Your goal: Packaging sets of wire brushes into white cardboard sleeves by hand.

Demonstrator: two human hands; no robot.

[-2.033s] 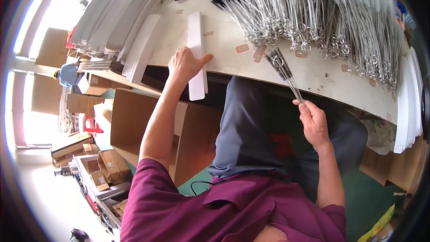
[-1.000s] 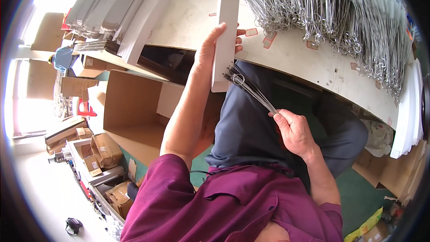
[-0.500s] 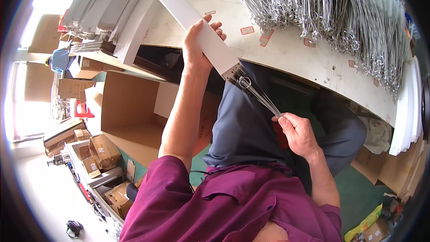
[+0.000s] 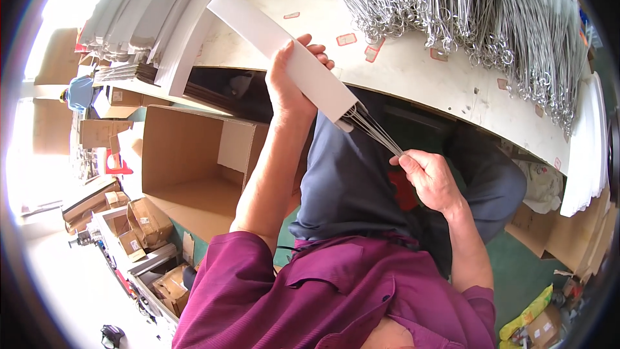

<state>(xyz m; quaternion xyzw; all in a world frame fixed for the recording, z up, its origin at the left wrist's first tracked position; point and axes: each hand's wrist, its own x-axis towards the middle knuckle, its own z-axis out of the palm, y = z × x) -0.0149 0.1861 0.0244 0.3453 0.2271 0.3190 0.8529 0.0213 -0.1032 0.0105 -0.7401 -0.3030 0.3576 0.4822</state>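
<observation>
My left hand (image 4: 288,85) is wrapped round a long, narrow white box (image 4: 321,88), held tilted above my lap. Its lower end is open and points toward my right hand (image 4: 431,179). That hand pinches a bundle of thin wire brushes (image 4: 380,134) by their metal stems. The stems run into the open end of the box, and their bristled part is hidden inside. A small flap sticks out at the box's mouth.
On the white worktable (image 4: 413,84) lies a big heap of wire stems with ring ends (image 4: 452,19). Flat white cartons (image 4: 145,13) are stacked at the left. A large open cardboard box (image 4: 187,155) stands on the floor, and white cartons (image 4: 589,148) lean at the right.
The black bristles and a ring that showed at the box's mouth are now inside it. The box has shifted slightly toward my right hand, covering more of the bundle.
</observation>
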